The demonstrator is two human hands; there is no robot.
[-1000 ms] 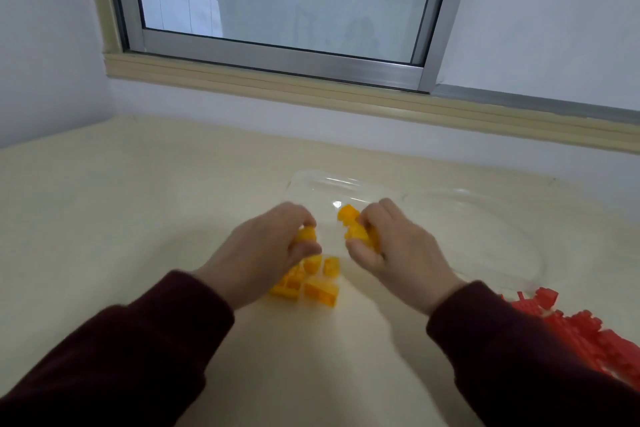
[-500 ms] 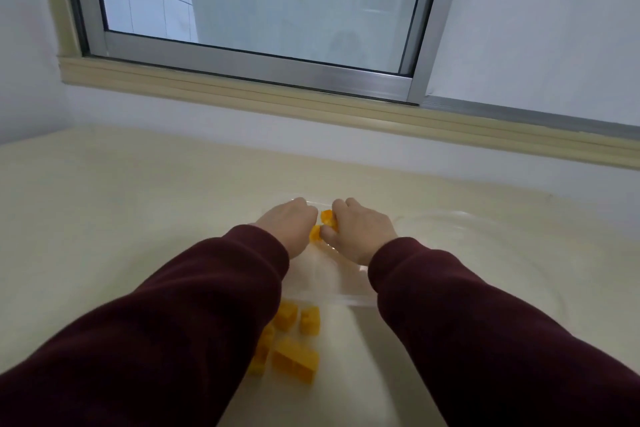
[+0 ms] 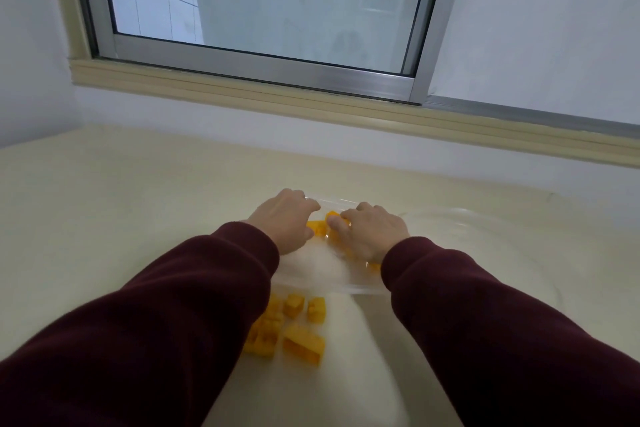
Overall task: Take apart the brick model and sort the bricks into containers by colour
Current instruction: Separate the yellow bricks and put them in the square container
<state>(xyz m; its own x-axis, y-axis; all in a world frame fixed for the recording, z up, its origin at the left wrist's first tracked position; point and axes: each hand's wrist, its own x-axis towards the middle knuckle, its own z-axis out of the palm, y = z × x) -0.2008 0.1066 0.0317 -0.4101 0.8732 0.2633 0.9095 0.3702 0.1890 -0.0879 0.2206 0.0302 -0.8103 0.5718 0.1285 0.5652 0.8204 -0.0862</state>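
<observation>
Since there is only the head view, all of this is read from it. Both hands reach forward over a clear tub [image 3: 311, 285] on the table [image 3: 104, 218], almost touching each other. The left hand [image 3: 282, 218] has its fingers curled round yellow bricks [image 3: 317, 227], and the right hand [image 3: 375, 232] pinches more of them with its thumb. Some yellow shows through the tub wall under the right wrist, so a brick or two seems to lie inside; the rest of the tub is hard to read. A second tub [image 3: 460, 213] just to the right shows no bricks that I can make out. A pile [image 3: 294, 329] of loose yellow bricks lies on the table beside the first tub's near rim, not yet sorted. No assembled model is in sight, so I judge the taking apart largely done and the yellow sorting under way.
</observation>
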